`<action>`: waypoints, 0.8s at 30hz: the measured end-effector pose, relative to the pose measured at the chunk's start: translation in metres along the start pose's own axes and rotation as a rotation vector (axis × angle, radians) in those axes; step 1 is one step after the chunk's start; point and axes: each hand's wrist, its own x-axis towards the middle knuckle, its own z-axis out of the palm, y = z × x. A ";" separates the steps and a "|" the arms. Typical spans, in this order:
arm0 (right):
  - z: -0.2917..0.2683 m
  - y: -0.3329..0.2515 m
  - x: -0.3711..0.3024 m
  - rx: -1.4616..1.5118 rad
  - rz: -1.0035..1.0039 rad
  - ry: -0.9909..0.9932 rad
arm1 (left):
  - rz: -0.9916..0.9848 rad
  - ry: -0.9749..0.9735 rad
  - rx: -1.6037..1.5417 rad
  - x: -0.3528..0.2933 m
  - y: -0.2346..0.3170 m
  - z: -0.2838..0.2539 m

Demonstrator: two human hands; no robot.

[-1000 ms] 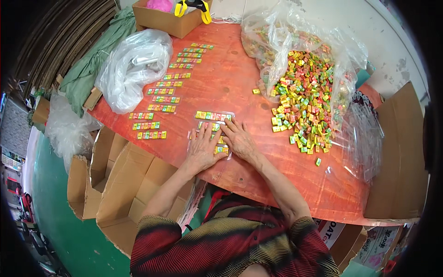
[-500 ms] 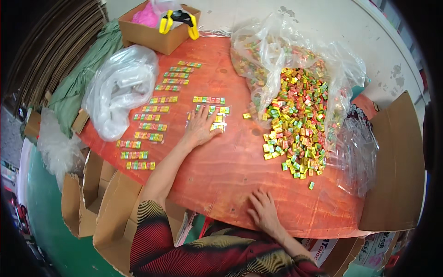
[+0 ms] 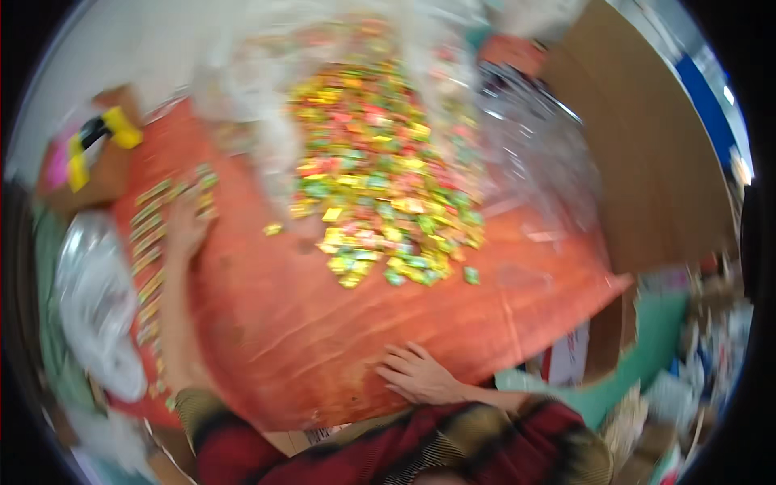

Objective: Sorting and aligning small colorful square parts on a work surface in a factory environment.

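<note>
My left hand (image 3: 187,225) lies over a small group of wrapped candies (image 3: 207,179) on the left of the red tabletop. It is blurred, but its thumb shows apart from the outstretched fingers. Short rows of the same candies (image 3: 147,230) run along the table just left of that forearm. My right hand (image 3: 416,373) rests near the front edge with its fingers spread and nothing in them. A large heap of yellow, red and green candies (image 3: 380,186) spills from a clear plastic bag (image 3: 279,153). One loose yellow candy (image 3: 273,229) sits left of the heap.
At the far left stands a cardboard box (image 3: 105,174) with a yellow-and-black item on it. A bundle of clear plastic (image 3: 97,299) lies below. Clear plastic pieces (image 3: 537,145) and an upright cardboard sheet (image 3: 647,137) flank the heap on the right.
The view has swung to the right, so the table and heap appear further left. My left hand stays at the candy group; my right hand stays spread near the front edge.
</note>
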 end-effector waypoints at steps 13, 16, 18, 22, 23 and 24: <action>0.011 0.016 -0.006 0.400 -0.048 0.394 | -0.169 -0.055 0.522 -0.024 0.048 -0.023; -0.027 0.041 -0.023 0.100 0.051 0.681 | 0.042 0.109 0.299 -0.045 0.103 -0.021; -0.078 0.065 -0.034 0.072 0.188 0.701 | 0.228 0.113 0.045 -0.054 0.168 -0.041; -0.109 0.146 -0.042 -0.389 0.513 0.769 | 0.334 -0.113 -0.176 -0.039 0.336 -0.057; -0.118 0.151 -0.032 -0.385 0.490 0.784 | 0.520 0.092 -0.243 -0.037 0.361 -0.049; -0.124 0.155 -0.019 -0.452 0.514 0.798 | 0.512 0.102 -0.391 -0.041 0.392 -0.042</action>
